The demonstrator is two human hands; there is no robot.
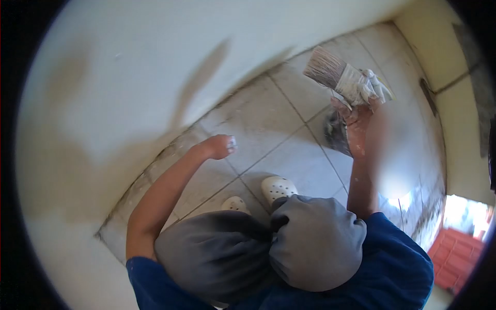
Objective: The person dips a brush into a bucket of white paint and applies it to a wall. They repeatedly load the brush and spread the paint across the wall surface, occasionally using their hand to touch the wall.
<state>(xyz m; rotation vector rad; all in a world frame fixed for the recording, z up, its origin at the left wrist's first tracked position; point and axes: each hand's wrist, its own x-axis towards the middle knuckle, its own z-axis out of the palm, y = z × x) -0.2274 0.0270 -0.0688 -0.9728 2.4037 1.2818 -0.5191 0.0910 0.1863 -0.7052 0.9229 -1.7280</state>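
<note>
A wide paintbrush (325, 68) with brown bristles and a white-smeared ferrule is gripped in my right hand (357, 120), raised over the floor at upper right. White paint-like smears cover its lower part and the fingers around it. My left hand (222, 146) is closed in a fist near the foot of the wall, white stuff on its fingers; I cannot tell whether it holds anything. Behind my right wrist a dark, partly hidden object (335, 132) stands on the floor.
A pale wall (103, 103) runs along the left, meeting the tiled floor (274, 134) at a dirty edge. My white clogs (279, 187) and bent knees are below. Another wall (439, 57) rises at right. Orange-red tiles (457, 258) show at lower right.
</note>
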